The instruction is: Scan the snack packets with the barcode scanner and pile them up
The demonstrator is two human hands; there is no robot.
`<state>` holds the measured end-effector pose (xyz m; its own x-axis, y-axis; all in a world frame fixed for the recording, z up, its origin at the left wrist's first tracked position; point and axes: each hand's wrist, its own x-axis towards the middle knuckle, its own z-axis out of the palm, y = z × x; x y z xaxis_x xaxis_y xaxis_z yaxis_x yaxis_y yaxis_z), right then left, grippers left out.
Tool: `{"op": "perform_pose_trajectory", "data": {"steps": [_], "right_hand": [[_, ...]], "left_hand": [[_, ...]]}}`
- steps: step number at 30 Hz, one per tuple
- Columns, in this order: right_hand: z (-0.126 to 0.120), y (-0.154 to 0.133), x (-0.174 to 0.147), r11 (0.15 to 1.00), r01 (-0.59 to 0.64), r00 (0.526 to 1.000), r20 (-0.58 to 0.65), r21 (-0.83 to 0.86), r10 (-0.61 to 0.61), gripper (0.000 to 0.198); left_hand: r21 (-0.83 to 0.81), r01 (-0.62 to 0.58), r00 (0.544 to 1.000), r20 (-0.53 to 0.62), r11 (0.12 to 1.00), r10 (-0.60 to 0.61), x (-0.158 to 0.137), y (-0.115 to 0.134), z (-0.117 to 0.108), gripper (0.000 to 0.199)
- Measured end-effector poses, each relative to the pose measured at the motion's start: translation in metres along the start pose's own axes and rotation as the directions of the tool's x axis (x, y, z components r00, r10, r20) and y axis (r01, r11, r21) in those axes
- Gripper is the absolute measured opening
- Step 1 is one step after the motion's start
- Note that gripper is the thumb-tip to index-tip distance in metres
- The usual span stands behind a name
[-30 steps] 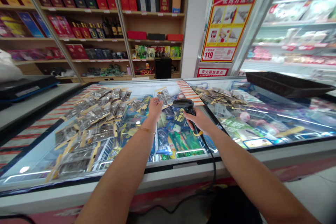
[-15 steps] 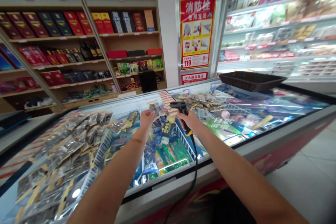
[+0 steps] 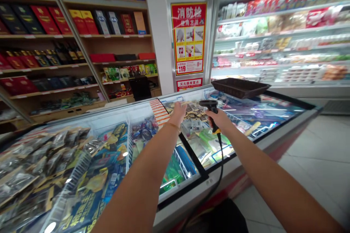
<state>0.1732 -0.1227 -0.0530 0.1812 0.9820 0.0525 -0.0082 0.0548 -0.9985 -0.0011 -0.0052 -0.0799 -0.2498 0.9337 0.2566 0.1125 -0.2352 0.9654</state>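
Note:
My right hand point(image 3: 221, 119) is wrapped round the handle of a black and yellow barcode scanner point(image 3: 209, 104), held upright above the freezer's glass top. Its cable point(image 3: 221, 160) hangs down over the front edge. My left hand point(image 3: 178, 113) is stretched forward to the left of the scanner, at the near-left side of a pile of small clear packets with brown card backing point(image 3: 195, 111). Its fingers are blurred, and I cannot make out whether a packet is in them. A larger heap of similar packets point(image 3: 41, 164) lies at the left.
The chest freezer point(image 3: 175, 198) holds bagged goods and white wire baskets point(image 3: 182, 164) under glass. A dark brown tray point(image 3: 240, 88) stands at its far right. Shelves of boxes point(image 3: 117, 58) rise behind, a refrigerated display point(image 3: 279, 43) at right. Tiled floor point(image 3: 308, 160) lies right of the freezer.
The view has turned right. My left hand, which held a small packet in front of the scanner, has moved right to the pile beyond. The scanner has moved right in my right hand.

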Motion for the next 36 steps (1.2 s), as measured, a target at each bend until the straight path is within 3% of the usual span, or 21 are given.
{"op": "perform_pose_trajectory", "data": {"steps": [4, 10, 11, 15, 18, 20, 24, 28, 32, 34, 36], "right_hand": [[0.012, 0.005, -0.007, 1.0, -0.007, 0.999, 0.035, -0.024, 0.008, 0.028], [0.066, 0.014, -0.027, 0.999, -0.019, 0.985, 0.168, -0.028, 0.023, 0.029], [0.078, 0.014, -0.032, 0.999, -0.019, 0.979, 0.201, -0.031, 0.025, 0.029], [0.131, 0.011, -0.057, 0.999, 0.013, 0.942, 0.335, -0.036, 0.0, 0.028], [0.17, 0.008, -0.077, 1.0, 0.023, 0.902, 0.431, -0.006, -0.018, 0.026], [0.193, 0.009, -0.089, 1.0, 0.008, 0.883, 0.47, 0.013, -0.014, 0.026], [0.218, 0.025, -0.106, 1.0, -0.008, 0.878, 0.479, 0.01, 0.002, 0.024], [0.216, 0.041, -0.111, 0.999, -0.036, 0.847, 0.529, -0.027, 0.045, 0.024], [0.208, 0.043, -0.11, 0.995, -0.095, 0.854, 0.514, -0.011, 0.088, 0.021], [0.207, 0.041, -0.11, 0.994, -0.105, 0.858, 0.504, -0.017, 0.099, 0.018], [0.207, 0.04, -0.112, 0.994, -0.105, 0.855, 0.509, -0.028, 0.104, 0.018]], "left_hand": [[0.172, -0.027, 0.996, -0.079, 0.985, 0.041, -0.012, -0.005, -0.04, 0.036], [0.429, 0.024, 0.965, -0.246, 0.903, 0.091, -0.051, -0.01, -0.169, 0.041], [0.494, 0.066, 0.955, -0.284, 0.867, 0.09, -0.057, -0.011, -0.193, 0.044], [0.769, 0.242, 0.91, -0.391, 0.591, 0.136, -0.077, -0.019, -0.277, 0.049], [0.751, 0.335, 0.874, -0.473, 0.569, 0.11, -0.089, -0.026, -0.317, 0.047], [0.732, 0.38, 0.861, -0.503, 0.566, 0.072, -0.097, -0.028, -0.33, 0.043], [0.807, 0.355, 0.901, -0.43, 0.472, 0.057, -0.108, -0.025, -0.331, 0.035], [0.818, 0.348, 0.901, -0.427, 0.459, 0.079, -0.11, -0.02, -0.33, 0.034], [0.784, 0.449, 0.817, -0.555, 0.428, 0.159, -0.109, -0.021, -0.338, 0.054], [0.758, 0.507, 0.797, -0.594, 0.411, 0.112, -0.109, -0.023, -0.342, 0.058], [0.756, 0.515, 0.814, -0.579, 0.404, 0.048, -0.109, -0.026, -0.345, 0.052]]}}
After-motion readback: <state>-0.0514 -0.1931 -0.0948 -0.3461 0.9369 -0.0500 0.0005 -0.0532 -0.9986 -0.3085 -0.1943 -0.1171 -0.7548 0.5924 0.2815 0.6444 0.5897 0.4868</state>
